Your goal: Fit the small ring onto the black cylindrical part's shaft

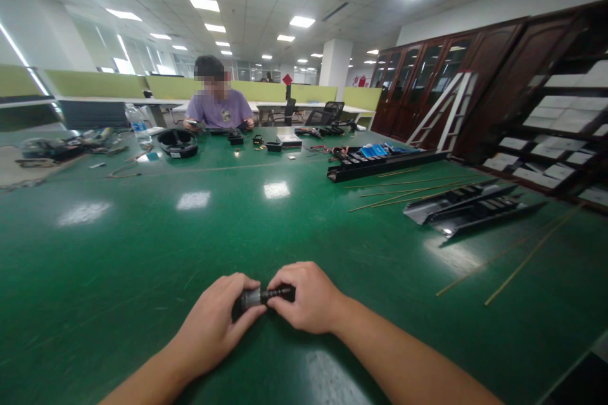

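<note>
The left hand (209, 326) pinches the grey-and-black cylinder (251, 298) at 9 o'clock, the right hand (316, 300) its slimmer 3 o'clock end. Apparently 2-handed handling, calling for steady alignment. Beneath, green table (142, 266); outward, metal channels (470, 221) at 2 o'clock, 1 seated person (216, 112) at 11, ladder (456, 107) at 1.

The green surface (228, 234) is wide open in the middle. On the right, long sticks (532, 259) and black trays (470, 209) block the way. At the far side, a black headset (177, 143) does too.
</note>
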{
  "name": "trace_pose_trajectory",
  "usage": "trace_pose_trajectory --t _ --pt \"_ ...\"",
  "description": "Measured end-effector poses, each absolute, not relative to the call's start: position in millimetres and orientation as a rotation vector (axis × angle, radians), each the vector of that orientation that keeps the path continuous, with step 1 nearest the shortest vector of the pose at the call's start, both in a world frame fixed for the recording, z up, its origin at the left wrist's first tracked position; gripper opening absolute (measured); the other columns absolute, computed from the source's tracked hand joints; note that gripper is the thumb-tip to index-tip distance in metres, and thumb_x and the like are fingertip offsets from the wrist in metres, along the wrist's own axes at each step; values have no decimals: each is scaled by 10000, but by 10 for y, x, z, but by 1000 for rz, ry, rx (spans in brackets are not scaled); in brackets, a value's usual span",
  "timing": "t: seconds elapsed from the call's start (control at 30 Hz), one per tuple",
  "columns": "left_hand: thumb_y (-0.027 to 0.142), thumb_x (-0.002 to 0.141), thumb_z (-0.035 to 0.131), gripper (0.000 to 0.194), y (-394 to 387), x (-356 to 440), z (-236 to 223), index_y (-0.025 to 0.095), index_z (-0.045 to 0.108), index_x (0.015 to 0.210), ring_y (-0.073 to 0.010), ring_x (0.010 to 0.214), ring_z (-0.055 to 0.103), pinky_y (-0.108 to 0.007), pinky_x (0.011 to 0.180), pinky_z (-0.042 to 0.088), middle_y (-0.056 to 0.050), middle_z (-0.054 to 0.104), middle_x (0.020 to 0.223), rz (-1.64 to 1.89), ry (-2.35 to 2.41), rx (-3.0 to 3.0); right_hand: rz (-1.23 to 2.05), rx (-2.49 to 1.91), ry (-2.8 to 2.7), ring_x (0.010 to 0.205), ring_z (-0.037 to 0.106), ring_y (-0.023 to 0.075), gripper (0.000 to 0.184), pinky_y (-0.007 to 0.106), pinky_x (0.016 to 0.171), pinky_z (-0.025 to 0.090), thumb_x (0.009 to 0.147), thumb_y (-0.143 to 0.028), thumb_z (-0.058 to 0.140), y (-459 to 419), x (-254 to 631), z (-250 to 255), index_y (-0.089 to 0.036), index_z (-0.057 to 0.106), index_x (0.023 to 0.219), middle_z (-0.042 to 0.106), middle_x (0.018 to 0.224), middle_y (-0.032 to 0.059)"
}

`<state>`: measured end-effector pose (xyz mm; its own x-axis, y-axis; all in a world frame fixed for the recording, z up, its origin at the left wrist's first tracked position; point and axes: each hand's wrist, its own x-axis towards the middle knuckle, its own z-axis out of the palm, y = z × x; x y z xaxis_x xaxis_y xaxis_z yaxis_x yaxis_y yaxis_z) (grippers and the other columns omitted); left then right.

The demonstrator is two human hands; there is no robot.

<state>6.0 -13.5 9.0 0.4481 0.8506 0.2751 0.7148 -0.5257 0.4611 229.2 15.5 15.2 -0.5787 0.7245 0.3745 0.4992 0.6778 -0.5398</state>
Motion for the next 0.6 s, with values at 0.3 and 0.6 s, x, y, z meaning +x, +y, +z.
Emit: trace_pose_trajectory --t 0.3,0.6 --pt "394 908 574 252 -126 40 89 217 572 1087 -234 920 632 -370 811 525 -80 658 1003 728 1369 2441 511 -971 -2307 781 664 178 142 279 731 454 793 -292 666 163 2301 139 -211 708 903 731 853 25" --pt "406 911 572 255 -109 29 99 228 561 1092 -228 922 630 -364 814 520 -63 654 1003 708 1377 2453 516 -974 -2301 759 653 171 143 271 715 453 801 -293 662 167 2316 151 -205 705 904 721 832 22"
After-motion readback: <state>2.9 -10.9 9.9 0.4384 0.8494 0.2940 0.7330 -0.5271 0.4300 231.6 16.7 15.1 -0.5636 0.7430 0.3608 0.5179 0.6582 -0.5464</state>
